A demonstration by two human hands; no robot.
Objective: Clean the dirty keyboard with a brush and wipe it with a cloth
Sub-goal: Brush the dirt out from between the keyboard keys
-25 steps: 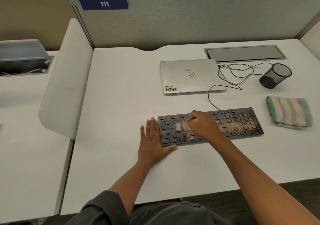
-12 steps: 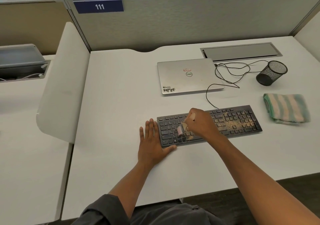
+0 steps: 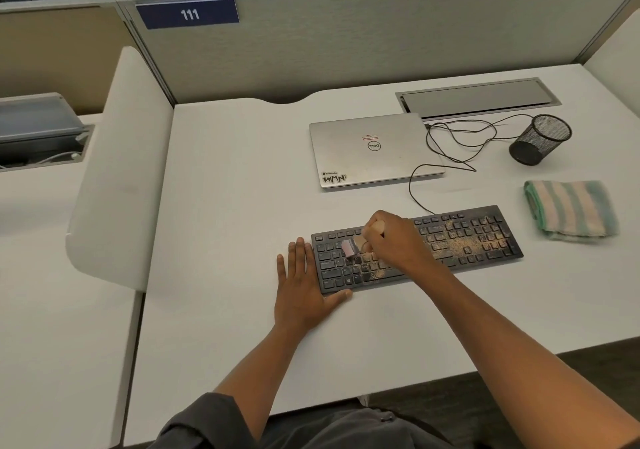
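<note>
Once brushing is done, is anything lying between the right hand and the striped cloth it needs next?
Nothing visible blocks it. The right hand grips the brush over the keyboard; the cloth lies apart, beyond the keyboard's right end, with only bare desk between. The cable and mesh cup sit farther back.

Keyboard (image 3: 467, 240) boxed in: laptop (image 3: 374, 150) at 12, cable loops (image 3: 457, 143) and mesh cup (image 3: 540, 140) at 1–2, folded cloth (image 3: 569, 211) at 3. Bare desk (image 3: 225, 189) from 6 round to 11; side divider (image 3: 114, 171) blocks 9.
</note>
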